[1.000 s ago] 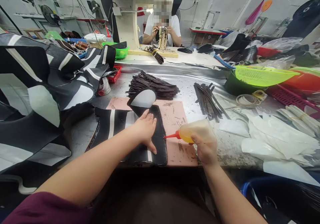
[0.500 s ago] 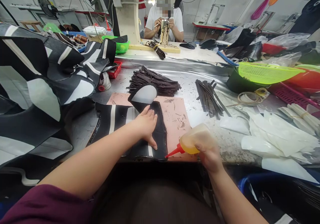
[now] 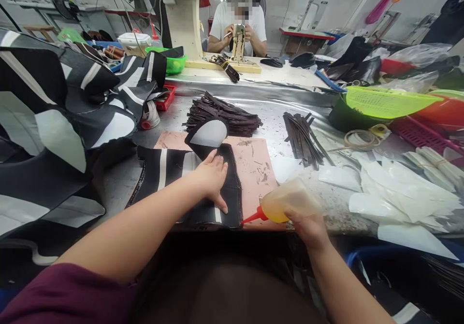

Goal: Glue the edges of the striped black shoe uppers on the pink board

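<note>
Desk (image 3: 271,114) carrying pink board (image 3: 255,164), black panel (image 3: 232,184) lying partly on it. Left hand (image 3: 212,179) pressing panel, thumb spread. Right hand (image 3: 308,225) gripping bottle (image 3: 284,201), long axis pointing toward 8 o'clock, red nozzle (image 3: 256,214) ending at panel's corner, 5 o'clock from nearer left hand.

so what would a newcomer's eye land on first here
Probably the translucent squeeze bottle in the right hand, its bright red nozzle at the near right corner of a black panel. The left hand lies spread on that panel, over the pink board. Next might come the large heap of black panels at the left and the neon-yellow basket at the back right.
</note>
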Demonstrator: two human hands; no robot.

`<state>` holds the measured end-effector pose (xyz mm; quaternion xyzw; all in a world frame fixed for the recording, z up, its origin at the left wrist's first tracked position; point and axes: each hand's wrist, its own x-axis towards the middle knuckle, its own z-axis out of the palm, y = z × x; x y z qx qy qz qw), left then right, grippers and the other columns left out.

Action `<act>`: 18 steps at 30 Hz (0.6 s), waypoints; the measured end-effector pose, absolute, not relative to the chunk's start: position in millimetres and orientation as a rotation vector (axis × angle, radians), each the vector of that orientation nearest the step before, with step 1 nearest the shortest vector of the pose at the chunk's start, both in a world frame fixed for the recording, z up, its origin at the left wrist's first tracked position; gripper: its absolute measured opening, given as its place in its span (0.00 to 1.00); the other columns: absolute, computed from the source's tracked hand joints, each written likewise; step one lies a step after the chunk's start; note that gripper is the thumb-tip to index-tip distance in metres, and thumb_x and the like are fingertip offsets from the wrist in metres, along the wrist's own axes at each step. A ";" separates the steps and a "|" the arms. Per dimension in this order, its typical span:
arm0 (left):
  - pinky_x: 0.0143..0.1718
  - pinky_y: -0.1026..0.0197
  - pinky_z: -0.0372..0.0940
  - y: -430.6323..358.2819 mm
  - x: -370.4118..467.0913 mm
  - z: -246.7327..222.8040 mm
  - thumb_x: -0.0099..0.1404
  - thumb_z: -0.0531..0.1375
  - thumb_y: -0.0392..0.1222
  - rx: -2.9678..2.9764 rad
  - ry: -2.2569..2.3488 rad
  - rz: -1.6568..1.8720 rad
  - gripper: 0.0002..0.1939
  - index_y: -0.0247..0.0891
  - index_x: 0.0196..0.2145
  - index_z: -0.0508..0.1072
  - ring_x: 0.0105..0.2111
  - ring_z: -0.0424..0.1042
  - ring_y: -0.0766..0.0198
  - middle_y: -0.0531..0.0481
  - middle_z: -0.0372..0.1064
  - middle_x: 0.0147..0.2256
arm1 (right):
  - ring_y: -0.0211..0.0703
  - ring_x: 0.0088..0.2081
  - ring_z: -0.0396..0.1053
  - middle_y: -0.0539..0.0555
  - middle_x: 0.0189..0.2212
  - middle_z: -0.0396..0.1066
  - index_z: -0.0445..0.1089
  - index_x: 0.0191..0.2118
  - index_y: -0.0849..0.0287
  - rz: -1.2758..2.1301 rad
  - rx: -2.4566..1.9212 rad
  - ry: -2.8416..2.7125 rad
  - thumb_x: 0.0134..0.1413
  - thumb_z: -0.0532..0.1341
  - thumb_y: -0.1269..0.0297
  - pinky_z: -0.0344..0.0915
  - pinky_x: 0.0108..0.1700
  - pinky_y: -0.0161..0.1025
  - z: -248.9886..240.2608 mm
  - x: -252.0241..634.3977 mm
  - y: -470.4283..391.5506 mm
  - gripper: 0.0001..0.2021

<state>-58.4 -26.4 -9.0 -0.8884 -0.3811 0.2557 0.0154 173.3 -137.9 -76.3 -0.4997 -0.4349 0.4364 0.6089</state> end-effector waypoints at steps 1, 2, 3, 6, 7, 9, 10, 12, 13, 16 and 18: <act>0.59 0.45 0.21 -26.6 -58.3 -8.6 0.41 0.56 0.71 -2.759 -1.185 0.800 0.62 0.18 0.60 0.45 0.62 0.38 0.44 0.24 0.39 0.60 | 0.46 0.33 0.70 0.54 0.31 0.71 0.67 0.39 0.59 1.011 -1.168 -1.009 0.36 0.69 0.61 0.69 0.36 0.43 -77.1 173.4 -136.7 0.20; 0.59 0.46 0.21 -26.8 -58.3 -8.2 0.41 0.56 0.71 -2.756 -1.187 0.801 0.62 0.18 0.60 0.45 0.62 0.38 0.44 0.24 0.39 0.60 | 0.47 0.33 0.70 0.54 0.32 0.71 0.67 0.38 0.59 1.005 -1.188 -1.014 0.36 0.70 0.60 0.69 0.36 0.44 -78.1 173.2 -134.8 0.21; 0.59 0.46 0.21 -27.0 -58.2 -7.8 0.41 0.56 0.71 -2.756 -1.190 0.799 0.62 0.18 0.60 0.45 0.62 0.38 0.44 0.24 0.39 0.60 | 0.48 0.34 0.70 0.55 0.33 0.71 0.67 0.38 0.60 0.991 -1.208 -1.022 0.35 0.70 0.59 0.69 0.36 0.45 -79.1 172.4 -132.1 0.21; 0.59 0.47 0.21 -27.3 -59.0 -7.6 0.40 0.56 0.72 -2.758 -1.196 0.785 0.62 0.19 0.60 0.46 0.62 0.39 0.44 0.25 0.39 0.60 | 0.52 0.37 0.70 0.57 0.35 0.70 0.66 0.40 0.61 0.893 -1.267 -1.040 0.32 0.70 0.55 0.69 0.38 0.50 -79.8 166.1 -122.8 0.26; 0.59 0.47 0.22 -27.2 -59.6 -8.0 0.40 0.56 0.72 -2.761 -1.196 0.775 0.62 0.19 0.60 0.47 0.62 0.39 0.43 0.25 0.40 0.60 | 0.53 0.39 0.69 0.58 0.36 0.70 0.66 0.41 0.61 0.835 -1.288 -1.041 0.31 0.71 0.55 0.69 0.40 0.51 -78.4 163.0 -120.1 0.28; 0.59 0.46 0.22 -26.7 -61.3 -9.8 0.39 0.56 0.72 -2.774 -1.199 0.747 0.63 0.20 0.60 0.48 0.61 0.40 0.43 0.25 0.41 0.60 | 0.55 0.42 0.68 0.59 0.38 0.69 0.65 0.43 0.62 0.678 -1.299 -1.033 0.31 0.71 0.55 0.68 0.42 0.53 -72.0 158.5 -115.8 0.30; 0.59 0.46 0.22 -26.2 -62.4 -11.0 0.39 0.57 0.72 -2.786 -1.199 0.728 0.63 0.20 0.60 0.48 0.61 0.41 0.43 0.26 0.41 0.60 | 0.55 0.44 0.67 0.60 0.40 0.68 0.64 0.44 0.61 0.597 -1.273 -1.022 0.31 0.71 0.55 0.68 0.42 0.52 -67.0 158.4 -113.9 0.30; 0.59 0.46 0.23 -24.6 -64.7 -12.4 0.39 0.57 0.72 -2.815 -1.194 0.676 0.61 0.21 0.59 0.50 0.61 0.42 0.43 0.26 0.43 0.60 | 0.55 0.45 0.67 0.59 0.43 0.67 0.62 0.46 0.59 0.464 -1.189 -0.966 0.33 0.69 0.55 0.69 0.38 0.49 -55.0 165.6 -109.7 0.31; 0.60 0.46 0.24 -23.4 -65.9 -12.0 0.41 0.57 0.71 -2.821 -1.194 0.641 0.60 0.21 0.59 0.51 0.61 0.43 0.44 0.26 0.44 0.60 | 0.54 0.43 0.68 0.58 0.42 0.67 0.62 0.45 0.58 0.439 -1.161 -0.930 0.34 0.68 0.53 0.69 0.34 0.46 -49.0 173.4 -107.1 0.30; 0.61 0.49 0.34 -19.0 -69.6 -3.9 0.57 0.52 0.62 -2.819 -1.128 0.500 0.40 0.24 0.55 0.60 0.58 0.52 0.50 0.30 0.54 0.57 | 0.50 0.34 0.70 0.56 0.35 0.68 0.64 0.41 0.59 0.600 -1.283 -0.859 0.36 0.65 0.49 0.64 0.23 0.38 -37.8 209.0 -98.7 0.26; 0.60 0.51 0.42 -15.7 -73.3 6.3 0.62 0.50 0.46 -2.788 -1.020 0.399 0.23 0.29 0.50 0.67 0.56 0.57 0.55 0.36 0.58 0.56 | 0.46 0.25 0.68 0.54 0.27 0.68 0.65 0.41 0.60 0.803 -1.527 -0.883 0.37 0.63 0.46 0.58 0.19 0.35 -39.3 233.8 -94.0 0.27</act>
